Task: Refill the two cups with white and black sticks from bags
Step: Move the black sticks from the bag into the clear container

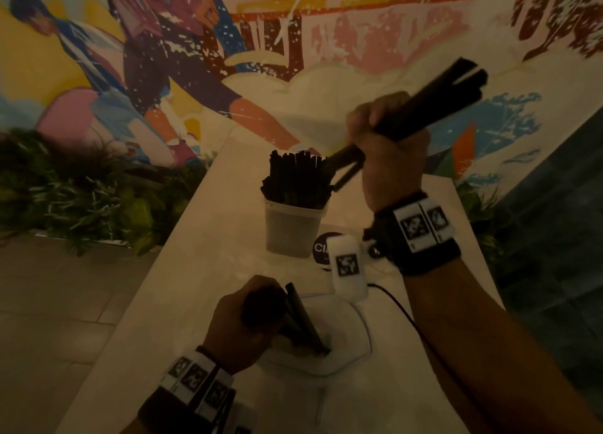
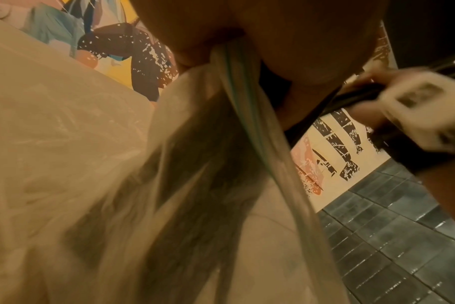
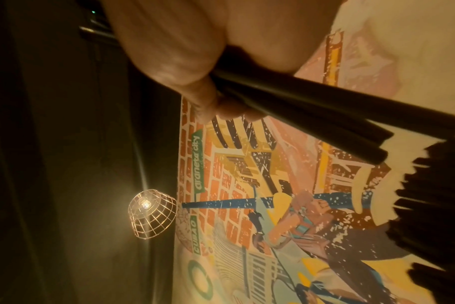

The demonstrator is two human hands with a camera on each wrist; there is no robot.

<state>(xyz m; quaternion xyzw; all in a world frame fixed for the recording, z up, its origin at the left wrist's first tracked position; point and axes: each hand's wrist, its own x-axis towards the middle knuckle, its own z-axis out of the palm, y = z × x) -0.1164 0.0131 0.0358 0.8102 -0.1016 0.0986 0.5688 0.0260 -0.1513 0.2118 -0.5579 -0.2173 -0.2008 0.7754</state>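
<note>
A pale cup (image 1: 292,230) stands mid-table, packed with upright black sticks (image 1: 298,177). My right hand (image 1: 388,146) grips a bundle of black sticks (image 1: 430,102) tilted over the cup, their lower ends touching the sticks in it. The right wrist view shows the same bundle (image 3: 312,107) held in my fingers (image 3: 185,67). Nearer me, my left hand (image 1: 248,319) holds the neck of a clear plastic bag (image 1: 329,342) with a few black sticks (image 1: 303,319) in it. In the left wrist view the bag (image 2: 221,144) is bunched in that hand. No second cup and no white sticks are visible.
The white table (image 1: 195,287) is narrow, with its left edge dropping to a tiled floor. A white tagged device (image 1: 346,267) with a black cable and a round dark coaster lie right of the cup. Green plants and a painted mural stand behind.
</note>
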